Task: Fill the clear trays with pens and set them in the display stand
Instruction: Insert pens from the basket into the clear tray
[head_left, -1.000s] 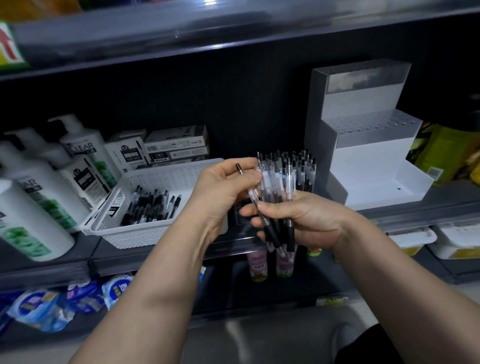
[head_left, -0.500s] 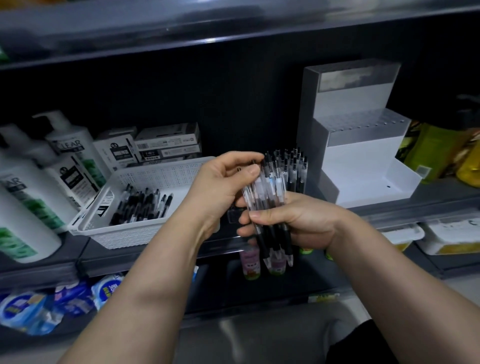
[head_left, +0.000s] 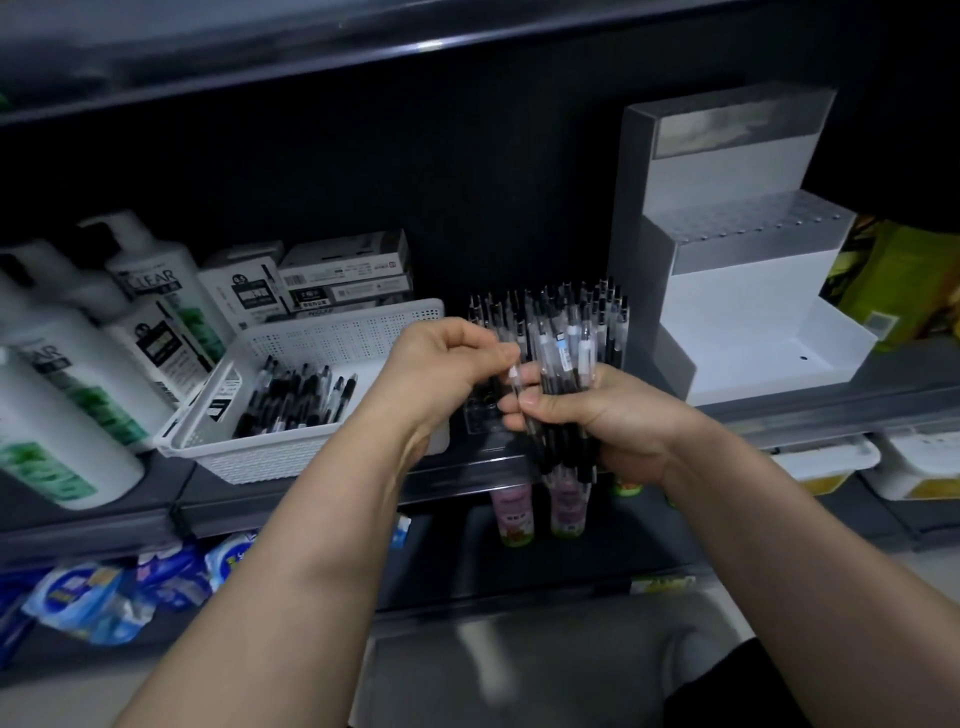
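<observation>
My right hand (head_left: 597, 415) grips a bundle of clear-barrelled black pens (head_left: 569, 364) upright in front of the shelf. My left hand (head_left: 441, 364) pinches the top of a single pen (head_left: 517, 387) at the bundle's left side. Behind the hands a clear tray (head_left: 485, 415) stands on the shelf with several pens (head_left: 602, 306) upright in it; the hands hide most of the tray. A white stepped display stand (head_left: 753, 291) sits to the right, its steps bare. A white perforated basket (head_left: 332, 343) on the left holds several loose pens (head_left: 296, 395).
White shampoo bottles (head_left: 62, 374) crowd the shelf's left end, and pen boxes (head_left: 343, 275) are stacked behind the basket. Green and yellow packs (head_left: 904, 280) stand right of the stand. Small pink bottles (head_left: 511, 512) and white tubs (head_left: 914, 462) sit on the lower shelf.
My left hand has slid down from the bundle's top and now pinches one pen at its left edge. The view has shifted slightly, and the tray's pens show more behind the hands.
</observation>
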